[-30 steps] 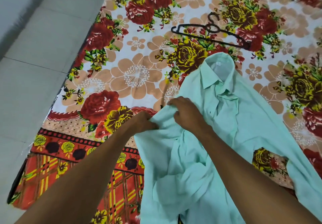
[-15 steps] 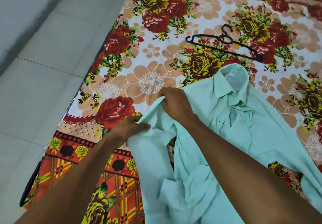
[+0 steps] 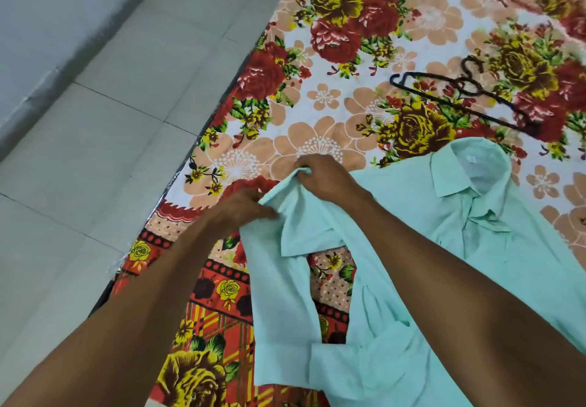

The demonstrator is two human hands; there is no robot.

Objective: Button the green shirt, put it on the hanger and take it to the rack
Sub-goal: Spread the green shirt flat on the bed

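The pale green shirt lies spread on a flowered sheet, collar toward the far right. Its left sleeve is pulled out sideways and downward. My left hand pinches the sleeve's upper edge from the left. My right hand grips the bunched cloth at the shoulder just beyond it. The two hands sit close together. A black hanger lies flat on the sheet beyond the collar, apart from the shirt. The shirt front looks closed near the collar; lower down my right arm hides it.
The flowered sheet covers the floor; its left edge runs diagonally beside pale floor tiles. A grey wall base lies at the upper left. No rack is in view.
Both hands moved up and left with the sleeve, drawing it out away from the shirt body so a gap of sheet shows between them. The view shifted left.
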